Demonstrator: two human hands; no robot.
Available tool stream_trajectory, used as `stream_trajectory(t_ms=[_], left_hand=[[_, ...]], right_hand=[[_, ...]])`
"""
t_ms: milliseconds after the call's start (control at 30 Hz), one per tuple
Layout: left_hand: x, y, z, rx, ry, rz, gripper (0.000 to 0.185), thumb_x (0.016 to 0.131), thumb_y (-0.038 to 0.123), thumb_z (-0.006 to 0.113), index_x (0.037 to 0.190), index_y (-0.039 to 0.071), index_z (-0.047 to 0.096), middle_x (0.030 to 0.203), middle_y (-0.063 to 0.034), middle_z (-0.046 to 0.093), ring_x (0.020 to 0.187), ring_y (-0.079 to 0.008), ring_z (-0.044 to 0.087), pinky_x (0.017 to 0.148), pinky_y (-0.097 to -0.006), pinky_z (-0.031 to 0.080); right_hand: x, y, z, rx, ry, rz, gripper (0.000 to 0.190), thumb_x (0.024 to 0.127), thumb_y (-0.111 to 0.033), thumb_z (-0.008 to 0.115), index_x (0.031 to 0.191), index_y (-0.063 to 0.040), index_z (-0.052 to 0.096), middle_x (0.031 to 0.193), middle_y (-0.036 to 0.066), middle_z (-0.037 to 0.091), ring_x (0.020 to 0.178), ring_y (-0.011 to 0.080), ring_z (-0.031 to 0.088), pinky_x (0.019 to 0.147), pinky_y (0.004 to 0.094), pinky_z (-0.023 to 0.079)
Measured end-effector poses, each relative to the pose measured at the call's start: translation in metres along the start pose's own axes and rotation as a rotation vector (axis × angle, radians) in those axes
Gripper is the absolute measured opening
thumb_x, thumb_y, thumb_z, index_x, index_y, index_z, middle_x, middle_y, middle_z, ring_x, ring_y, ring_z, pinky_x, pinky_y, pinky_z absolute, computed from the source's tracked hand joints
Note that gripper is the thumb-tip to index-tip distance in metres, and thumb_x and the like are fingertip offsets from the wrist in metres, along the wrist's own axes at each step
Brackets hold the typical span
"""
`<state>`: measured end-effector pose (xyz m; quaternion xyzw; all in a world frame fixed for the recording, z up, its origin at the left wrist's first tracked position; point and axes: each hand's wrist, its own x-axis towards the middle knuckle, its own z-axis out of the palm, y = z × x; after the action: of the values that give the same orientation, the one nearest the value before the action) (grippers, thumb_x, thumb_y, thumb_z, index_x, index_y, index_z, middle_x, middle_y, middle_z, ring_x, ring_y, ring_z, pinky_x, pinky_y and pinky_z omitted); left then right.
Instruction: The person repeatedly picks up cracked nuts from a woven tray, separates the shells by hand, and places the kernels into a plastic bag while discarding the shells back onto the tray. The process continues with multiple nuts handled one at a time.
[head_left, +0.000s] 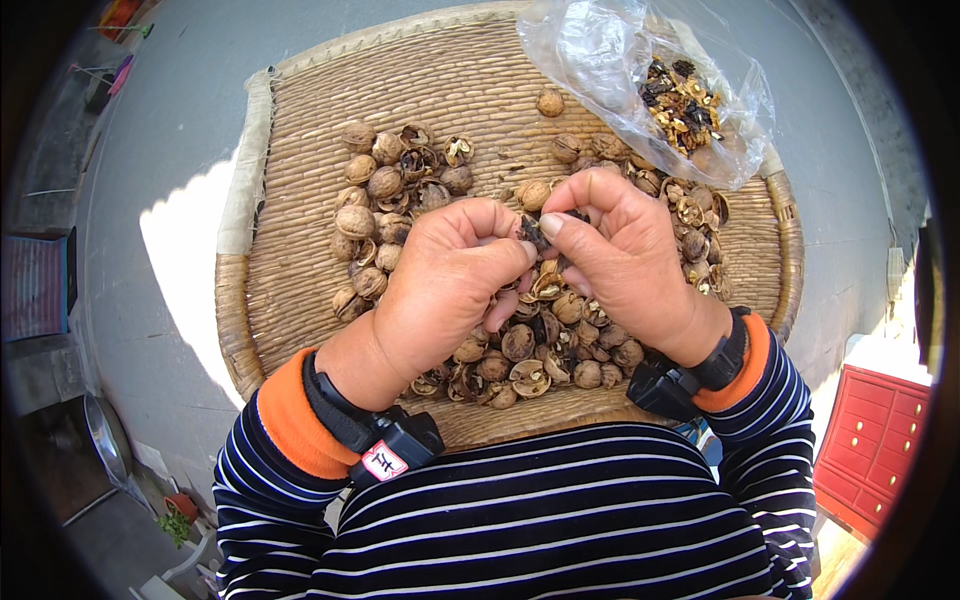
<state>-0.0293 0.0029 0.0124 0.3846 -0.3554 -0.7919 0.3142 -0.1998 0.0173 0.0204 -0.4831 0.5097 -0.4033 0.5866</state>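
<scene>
My left hand (465, 262) pinches a dark, blackened walnut piece (534, 232) between thumb and index finger. My right hand (615, 247) meets it from the other side, its thumb and index finger also closed on dark walnut matter; whether this is the same piece is hard to tell. Below both hands lies a heap of walnuts and cracked shells (517, 343). Another group of walnuts (355, 223) sits to the left, some whole and some broken. At the upper right, a clear plastic bag (592, 56) holds light and dark walnut kernels (682, 109).
Everything rests on a woven wicker surface (315, 97) with a cloth-bound and wrapped rim. A single walnut (550, 103) lies near the bag. More walnuts and shells (694, 244) lie beside my right hand. A red chest of drawers (870, 442) stands at the lower right.
</scene>
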Motion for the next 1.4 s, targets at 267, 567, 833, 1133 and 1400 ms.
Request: stream_trajectory(t_ms=[267,567,833,1133,1400], left_hand=[[0.001,-0.001,-0.002,-0.030,0.004,0.017,0.006,0.087,0.002,0.052,0.086,0.002,0.058,0.067,-0.0070,0.060,0.042,-0.0091,0.047,0.037,-0.0199,0.033],[0.002,0.000,-0.004,-0.059,-0.035,0.002,0.009,0.085,0.000,0.049,0.088,0.002,0.058,0.070,-0.0084,0.061,0.042,-0.0099,0.045,0.037,-0.0200,0.032],[0.001,0.000,-0.003,-0.077,-0.018,0.025,0.006,0.087,0.002,0.052,0.089,0.003,0.058,0.070,-0.0077,0.060,0.043,-0.0096,0.046,0.037,-0.0199,0.032],[0.001,-0.001,-0.002,-0.031,0.038,-0.011,0.004,0.087,0.003,0.055,0.085,0.003,0.058,0.067,-0.0069,0.059,0.041,-0.0098,0.045,0.036,-0.0203,0.030],[0.000,-0.003,-0.001,-0.069,0.054,0.008,0.004,0.087,0.001,0.054,0.086,0.002,0.058,0.068,-0.0080,0.060,0.041,-0.0105,0.046,0.036,-0.0207,0.032]], right_hand=[[-0.002,-0.003,-0.004,-0.184,-0.133,-0.177,0.017,0.093,-0.006,0.054,0.108,-0.001,0.060,0.080,0.000,0.060,0.055,0.0004,0.046,0.047,0.0143,0.037],[-0.001,-0.005,-0.003,0.020,-0.069,0.028,0.013,0.094,-0.008,0.054,0.105,-0.001,0.056,0.077,0.002,0.059,0.053,0.0019,0.046,0.045,0.0149,0.038],[-0.003,-0.001,-0.003,-0.076,0.005,-0.048,0.014,0.093,-0.010,0.055,0.104,-0.002,0.056,0.078,0.002,0.060,0.054,0.0018,0.049,0.046,0.0145,0.040],[-0.003,0.004,-0.004,-0.487,0.020,-0.399,0.009,0.084,-0.003,0.059,0.093,0.000,0.060,0.080,0.014,0.063,0.072,0.0255,0.063,0.064,0.0318,0.049],[-0.002,0.006,0.001,-0.393,0.067,-0.339,0.009,0.085,-0.002,0.057,0.094,0.000,0.059,0.077,0.011,0.062,0.067,0.0209,0.062,0.061,0.0295,0.049]])
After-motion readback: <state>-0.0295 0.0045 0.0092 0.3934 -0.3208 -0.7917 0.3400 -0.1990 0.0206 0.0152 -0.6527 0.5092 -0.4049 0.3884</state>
